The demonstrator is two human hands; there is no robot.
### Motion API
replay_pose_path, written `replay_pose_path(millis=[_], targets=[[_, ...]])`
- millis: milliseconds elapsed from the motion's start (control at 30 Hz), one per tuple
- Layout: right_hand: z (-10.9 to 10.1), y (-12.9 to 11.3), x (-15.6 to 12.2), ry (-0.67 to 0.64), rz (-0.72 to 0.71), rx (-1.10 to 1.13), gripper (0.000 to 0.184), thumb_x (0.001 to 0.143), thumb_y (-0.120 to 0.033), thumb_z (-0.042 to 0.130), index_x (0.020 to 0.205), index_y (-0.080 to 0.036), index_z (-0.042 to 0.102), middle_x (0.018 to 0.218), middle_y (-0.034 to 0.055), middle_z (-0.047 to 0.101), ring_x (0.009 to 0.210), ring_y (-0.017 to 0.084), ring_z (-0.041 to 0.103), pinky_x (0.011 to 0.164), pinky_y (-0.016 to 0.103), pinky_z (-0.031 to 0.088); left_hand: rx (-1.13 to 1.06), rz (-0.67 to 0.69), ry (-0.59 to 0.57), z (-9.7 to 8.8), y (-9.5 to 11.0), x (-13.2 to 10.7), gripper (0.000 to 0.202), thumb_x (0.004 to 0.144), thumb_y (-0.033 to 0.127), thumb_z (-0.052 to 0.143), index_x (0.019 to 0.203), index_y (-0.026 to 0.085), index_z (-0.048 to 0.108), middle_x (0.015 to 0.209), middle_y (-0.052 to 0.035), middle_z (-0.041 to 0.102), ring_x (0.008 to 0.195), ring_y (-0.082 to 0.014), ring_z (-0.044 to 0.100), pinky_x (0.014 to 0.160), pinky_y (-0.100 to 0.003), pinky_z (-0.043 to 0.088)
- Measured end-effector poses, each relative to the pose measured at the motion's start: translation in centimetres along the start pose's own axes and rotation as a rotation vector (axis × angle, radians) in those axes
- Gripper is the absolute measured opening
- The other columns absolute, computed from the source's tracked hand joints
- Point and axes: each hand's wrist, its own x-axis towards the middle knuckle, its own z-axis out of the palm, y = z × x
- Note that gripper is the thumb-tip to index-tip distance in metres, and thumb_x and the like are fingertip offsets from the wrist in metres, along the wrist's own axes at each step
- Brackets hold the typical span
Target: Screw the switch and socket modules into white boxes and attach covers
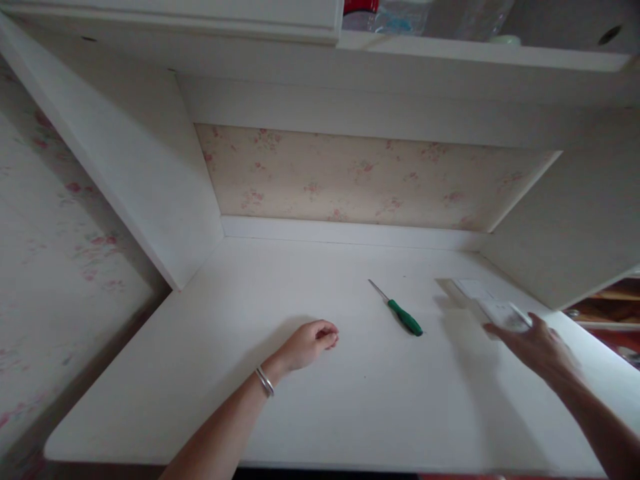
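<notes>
My left hand (311, 343) rests on the white desk top (225, 373) with its fingers curled in, a silver bracelet on the wrist; nothing shows in it. My right hand (537, 345) is blurred at the right side of the desk and holds a white rectangular object (503, 313), which I cannot name. Just behind it a flat white plate (473, 288) lies on the desk. A screwdriver with a green handle (400, 312) lies between the two hands, tip pointing to the back left.
White side panels (140, 173) close the desk in on the left and right, with floral wallpaper (360, 177) at the back. A shelf (480, 50) overhead carries a clear bottle and a red item. Wooden shelving (613, 297) shows at the far right.
</notes>
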Motion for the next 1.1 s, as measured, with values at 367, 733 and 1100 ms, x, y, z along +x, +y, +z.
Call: replay_pose_path(millis=[367,733,1100], targets=[[0.7,-22.1,-11.2,-0.343,-0.258,0.273,0.093,0.067,-0.066,0.056,0.138,-0.010,0.036,0.125,0.0185,0.052,0.096,0.028,0.059,0.081,0.038,0.044,-0.073,0.035,0.219,-0.2,0.1,-0.1,0.031,0.082,0.037,0.060,0.102,0.013,0.062,0.091,-0.0090,0.066,0.078,-0.0180,0.062,0.068,-0.030,0.051],[6.1,-30.5,-16.0,-0.355,-0.437,0.332,0.078,0.071,-0.054,0.060,0.135,-0.014,0.037,0.130,0.0174,0.049,0.115,0.034,0.046,0.091,0.043,0.039,-0.128,0.053,0.431,-2.2,0.1,0.3,0.040,0.085,0.034,0.058,0.122,0.019,0.058,0.129,-0.0060,0.056,0.121,-0.0245,0.050,0.106,-0.039,0.036],[5.2,-26.7,-15.5,-0.442,-0.415,0.405,0.049,0.089,-0.054,0.036,0.123,-0.023,0.054,0.114,0.0086,0.065,0.098,0.025,0.062,0.080,0.037,0.047,0.170,0.194,0.256,-1.4,-1.4,0.5,0.067,0.076,0.032,0.069,0.137,0.022,0.042,0.150,-0.0055,0.027,0.134,-0.0279,0.031,0.105,-0.038,0.040]])
